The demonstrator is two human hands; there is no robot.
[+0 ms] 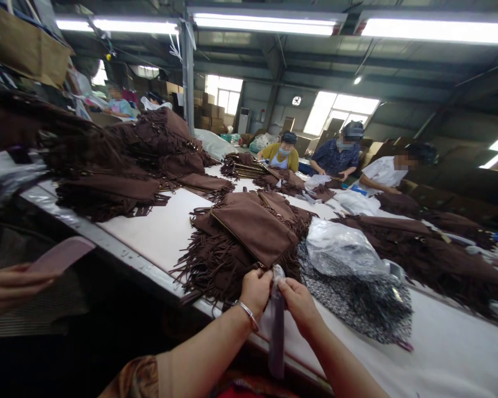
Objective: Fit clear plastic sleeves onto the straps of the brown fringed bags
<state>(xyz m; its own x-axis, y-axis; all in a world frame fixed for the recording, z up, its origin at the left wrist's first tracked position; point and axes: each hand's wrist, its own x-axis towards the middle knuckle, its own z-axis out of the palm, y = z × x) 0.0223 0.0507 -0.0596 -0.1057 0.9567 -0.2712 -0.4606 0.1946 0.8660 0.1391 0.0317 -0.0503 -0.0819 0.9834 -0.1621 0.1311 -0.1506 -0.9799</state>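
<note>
My left hand (255, 288) and my right hand (299, 301) meet at the table's near edge, both pinched on a long narrow clear plastic sleeve (276, 326) with something dark inside that hangs down between them. A bracelet circles my left wrist. Just beyond my fingers lies a brown suede fringed bag (249, 226) on a pile of the same bags. A crumpled clear plastic bag (340, 249) rests on black-and-white patterned fabric (357, 298) to the right.
A long white worktable (440, 348) runs away from me, covered with heaps of brown fringed bags (120, 166). Three people work at its far end. At the left edge, another person's hand (8, 287) holds a pink flat object (60, 255).
</note>
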